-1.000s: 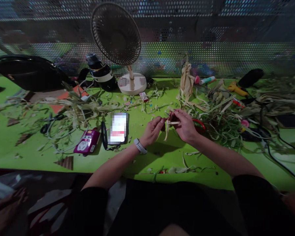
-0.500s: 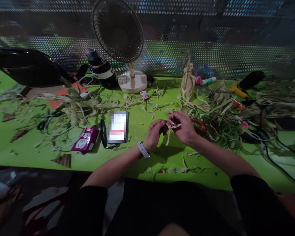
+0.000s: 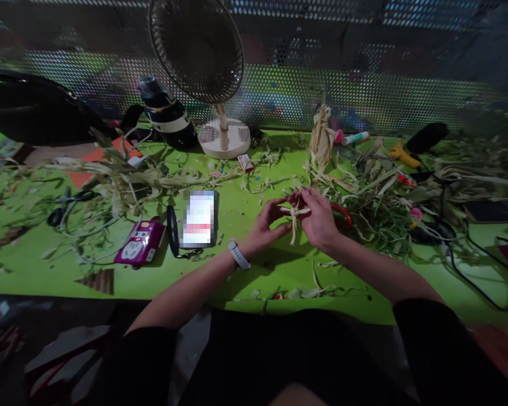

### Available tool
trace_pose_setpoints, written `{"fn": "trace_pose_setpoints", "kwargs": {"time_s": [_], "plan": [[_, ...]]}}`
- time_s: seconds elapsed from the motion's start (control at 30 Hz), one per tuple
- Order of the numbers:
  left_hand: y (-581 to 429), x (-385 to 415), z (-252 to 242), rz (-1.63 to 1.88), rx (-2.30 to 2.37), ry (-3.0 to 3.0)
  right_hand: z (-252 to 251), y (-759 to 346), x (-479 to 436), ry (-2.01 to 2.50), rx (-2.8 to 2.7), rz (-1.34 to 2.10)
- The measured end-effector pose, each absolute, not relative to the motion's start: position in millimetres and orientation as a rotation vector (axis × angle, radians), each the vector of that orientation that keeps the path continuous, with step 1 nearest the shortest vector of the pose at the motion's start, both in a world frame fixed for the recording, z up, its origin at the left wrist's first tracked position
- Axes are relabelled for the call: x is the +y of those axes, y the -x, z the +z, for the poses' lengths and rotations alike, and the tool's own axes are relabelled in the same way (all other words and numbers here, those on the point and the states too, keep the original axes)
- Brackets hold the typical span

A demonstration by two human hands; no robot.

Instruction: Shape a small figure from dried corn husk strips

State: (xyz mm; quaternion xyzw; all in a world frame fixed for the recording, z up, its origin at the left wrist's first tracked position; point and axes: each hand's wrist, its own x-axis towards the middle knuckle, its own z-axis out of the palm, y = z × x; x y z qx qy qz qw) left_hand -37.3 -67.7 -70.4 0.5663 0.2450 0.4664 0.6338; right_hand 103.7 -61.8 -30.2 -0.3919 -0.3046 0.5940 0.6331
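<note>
A small knotted piece of pale corn husk (image 3: 295, 217) is held over the green table, one strip hanging down and short ends sticking out sideways. My right hand (image 3: 318, 220) pinches it from the right, the fingertips at its top. On the other side, my left hand (image 3: 267, 226) has thumb and fingers spread apart around the husk's left end; whether a fingertip touches it is hard to see. Beside my right hand lies a red loop handle (image 3: 342, 215), partly covered by husk shreds (image 3: 381, 220). Behind stands an upright husk bundle (image 3: 320, 138).
Left of my hands lie a phone (image 3: 198, 220), a purple device (image 3: 140, 242) and scissors (image 3: 70, 206). A fan (image 3: 224, 138) and black bottle (image 3: 169, 118) stand at the back. At right are a yellow-handled tool (image 3: 405, 155) and black cables (image 3: 469, 276). Husk scraps litter the green table (image 3: 232, 197).
My left hand's thumb and fingers have parted from their pinch at the husk piece. The knot and hanging strip now show more clearly. The view has shifted slightly.
</note>
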Motion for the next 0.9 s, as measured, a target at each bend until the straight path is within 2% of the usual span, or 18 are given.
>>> {"fn": "trace_pose_setpoints", "kwargs": {"time_s": [0.13, 0.3, 0.53, 0.67, 0.9], "plan": [[39.6, -64.3, -68.3, 1.134, 0.648, -1.262, -37.2, -101.1, -64.4, 0.949, -0.834, 1.324], [43.5, -68.2, -53.0, 0.979, 0.572, -1.236, -44.2, -106.2, -63.0, 0.984, -1.136, 1.196], [49.3, -70.6, -45.4, 0.907, 0.582, -1.257, -27.6, -111.4, -62.0, 1.018, -1.438, 1.007], [49.8, -71.4, -45.2, 0.932, 0.571, -1.376, -23.8, -113.4, -60.6, 1.026, -1.524, 1.016], [53.5, -70.9, -43.5, 0.958, 0.683, -1.646, -22.8, -116.8, -63.0, 1.035, -1.735, 0.724]]}}
